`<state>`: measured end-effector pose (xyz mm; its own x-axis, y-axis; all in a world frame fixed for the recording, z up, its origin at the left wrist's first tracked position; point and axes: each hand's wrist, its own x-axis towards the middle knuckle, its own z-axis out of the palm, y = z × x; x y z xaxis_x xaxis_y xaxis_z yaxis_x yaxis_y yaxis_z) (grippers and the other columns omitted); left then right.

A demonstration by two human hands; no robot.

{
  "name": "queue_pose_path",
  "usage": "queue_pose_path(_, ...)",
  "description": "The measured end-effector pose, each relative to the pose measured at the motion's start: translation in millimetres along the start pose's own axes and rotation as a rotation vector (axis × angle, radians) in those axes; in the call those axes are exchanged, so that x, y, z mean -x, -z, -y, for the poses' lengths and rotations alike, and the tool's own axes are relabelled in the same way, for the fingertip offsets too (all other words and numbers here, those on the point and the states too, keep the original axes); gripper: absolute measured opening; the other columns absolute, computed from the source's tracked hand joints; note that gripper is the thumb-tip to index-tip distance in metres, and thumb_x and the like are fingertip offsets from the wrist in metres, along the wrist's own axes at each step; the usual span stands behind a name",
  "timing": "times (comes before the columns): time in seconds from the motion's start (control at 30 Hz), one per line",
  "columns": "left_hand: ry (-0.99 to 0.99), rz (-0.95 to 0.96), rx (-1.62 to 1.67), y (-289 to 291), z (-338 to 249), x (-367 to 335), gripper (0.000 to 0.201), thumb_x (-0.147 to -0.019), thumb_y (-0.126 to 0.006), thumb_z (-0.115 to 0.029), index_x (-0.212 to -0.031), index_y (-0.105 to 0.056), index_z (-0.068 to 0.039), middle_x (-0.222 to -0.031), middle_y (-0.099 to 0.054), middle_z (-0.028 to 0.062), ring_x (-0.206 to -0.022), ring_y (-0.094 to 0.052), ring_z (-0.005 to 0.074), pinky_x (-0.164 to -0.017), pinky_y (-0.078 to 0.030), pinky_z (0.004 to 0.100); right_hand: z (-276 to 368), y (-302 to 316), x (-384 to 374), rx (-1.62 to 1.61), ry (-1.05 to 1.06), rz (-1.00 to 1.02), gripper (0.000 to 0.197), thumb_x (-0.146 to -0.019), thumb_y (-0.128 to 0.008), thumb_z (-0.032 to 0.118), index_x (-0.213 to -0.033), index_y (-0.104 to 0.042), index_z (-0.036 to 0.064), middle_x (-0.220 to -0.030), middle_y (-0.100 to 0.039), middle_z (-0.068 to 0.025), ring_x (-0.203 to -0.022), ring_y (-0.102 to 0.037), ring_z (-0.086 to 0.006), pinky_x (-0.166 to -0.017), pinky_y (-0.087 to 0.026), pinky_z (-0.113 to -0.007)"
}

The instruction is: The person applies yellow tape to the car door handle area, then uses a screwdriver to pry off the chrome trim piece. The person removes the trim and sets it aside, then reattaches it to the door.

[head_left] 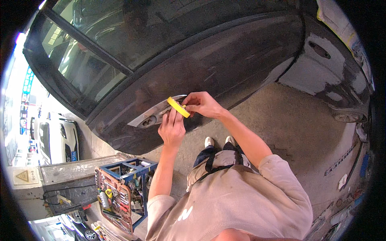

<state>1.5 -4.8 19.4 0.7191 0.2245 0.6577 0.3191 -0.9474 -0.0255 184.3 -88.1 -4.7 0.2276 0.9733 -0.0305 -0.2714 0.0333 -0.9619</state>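
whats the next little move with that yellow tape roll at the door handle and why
Probably draw the yellow tape roll a little further along the chrome door handle and press the strip down. The right hand pinches the roll right at the handle's end, the left hand has fingers up against the handle beneath it, and most of the handle's chrome looks bare on the dark car door.

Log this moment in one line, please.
left hand: on door handle | right hand: holds yellow tape roll | dark car door
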Motion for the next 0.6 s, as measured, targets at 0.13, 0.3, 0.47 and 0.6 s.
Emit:
queue_pose_path(0.13, 0.002, -0.066, 0.026, -12, -4, 4, 0.034, -0.086, -0.073, -0.005, -0.119, -0.074, -0.013, -0.132, -0.067, 0.0056, -0.098, -0.071, 0.0265, -0.074, -0.06, 0.0356, -2, 4, 3, -0.084, 0.049, 0.051, 0.022, -0.095, -0.07, -0.001, -0.116, -0.066, -0.0042, -0.1, -0.072, -0.0097, -0.087, -0.071, -0.0161, -0.077, -0.061, -0.032)
queue_pose_path(0.3, 0.009, -0.037, 0.13, -11, -1, -1, 0.042, -0.086, -0.074, -0.006, -0.127, -0.072, -0.014, -0.131, -0.067, 0.0087, -0.101, -0.071, 0.031, -0.081, -0.06, 0.041, -8, 4, 8, 0.006, 0.216, 0.046, 0.032, -0.09, -0.076, 0.0, -0.12, -0.066, -0.0038, -0.103, -0.072, -0.0091, -0.09, -0.071, -0.0158, -0.083, -0.06, -0.032)
queue_pose_path(0.47, -0.035, 0.106, 0.116, -1, 17, -10, 0.034, -0.085, -0.073, -0.003, -0.117, -0.076, -0.013, -0.124, -0.068, 0.0065, -0.096, -0.071, 0.0277, -0.076, -0.06, 0.0386, -7, 0, 6, -0.033, 0.11, -0.007, 0.028, -0.09, -0.075, -0.003, -0.116, -0.065, -0.0037, -0.102, -0.072, -0.0091, -0.089, -0.071, -0.015, -0.082, -0.061, -0.032)
queue_pose_path(0.6, -0.041, -0.066, 0.061, -4, 18, -9, 0.033, -0.081, -0.075, -0.002, -0.112, -0.078, -0.01, -0.12, -0.07, 0.0067, -0.093, -0.071, 0.0278, -0.076, -0.06, 0.0398, -1, 0, 6, 0.065, 0.066, -0.046, 0.024, -0.09, -0.072, -0.004, -0.113, -0.065, -0.0042, -0.099, -0.073, -0.0105, -0.087, -0.071, -0.0157, -0.077, -0.061, -0.032)
